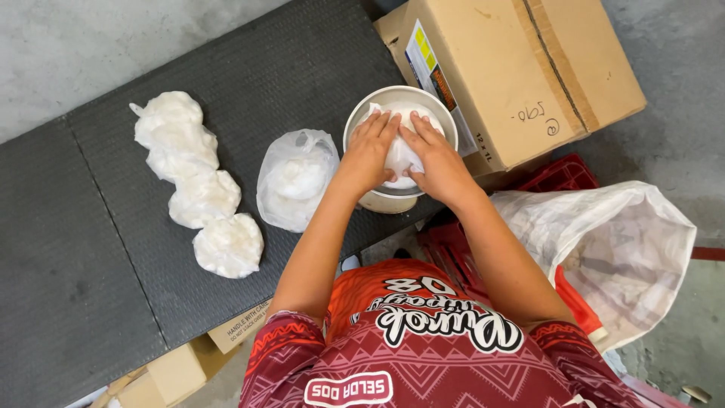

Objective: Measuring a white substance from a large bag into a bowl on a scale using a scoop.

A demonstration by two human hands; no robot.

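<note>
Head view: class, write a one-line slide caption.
Both hands press a white bag into a metal bowl.

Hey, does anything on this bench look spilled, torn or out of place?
Nothing stands out. Both hands press a white bag into the metal bowl; four tied white bundles lie in a row, nothing spilled.

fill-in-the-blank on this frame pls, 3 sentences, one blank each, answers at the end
1. Both hands, left hand and right hand, press a white bag down into a round metal ____.
2. On the dark mat, ____ white packed lumps lie in a row.
3. The cardboard box sits on the person's ____ side.

Answers: bowl; four; right
</note>
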